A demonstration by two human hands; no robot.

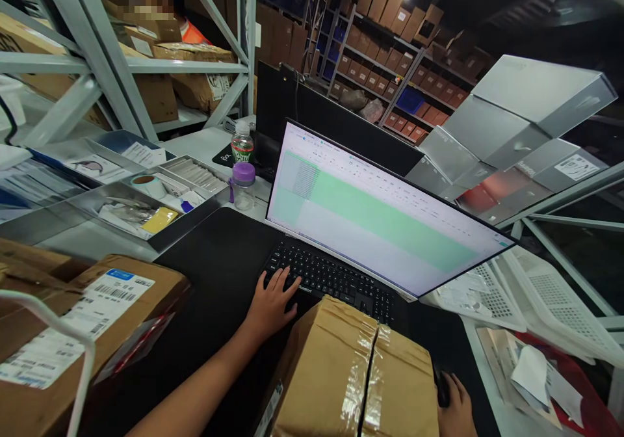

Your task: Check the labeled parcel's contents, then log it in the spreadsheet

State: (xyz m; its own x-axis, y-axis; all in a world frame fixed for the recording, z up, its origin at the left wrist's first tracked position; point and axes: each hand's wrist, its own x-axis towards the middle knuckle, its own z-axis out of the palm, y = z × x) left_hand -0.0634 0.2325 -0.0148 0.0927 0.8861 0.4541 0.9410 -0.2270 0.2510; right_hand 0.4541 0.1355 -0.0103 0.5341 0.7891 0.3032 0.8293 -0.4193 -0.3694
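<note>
My left hand [273,302] lies flat on the left end of a black keyboard [336,281], fingers spread over the keys. A taped cardboard box [351,375] stands right in front of me, hiding the keyboard's near edge. To its right, my right hand [455,408] curls over a black mouse [441,388], mostly hidden by the box. Behind the keyboard a monitor [380,216] shows a green and white spreadsheet.
A labelled cardboard box [92,333] sits at the left. Metal trays [146,203] hold tape and papers. Two bottles [242,164] stand by the monitor. White plastic baskets [531,300] and grey boxes [517,118] are on the right. Shelving [97,66] with cartons rises behind.
</note>
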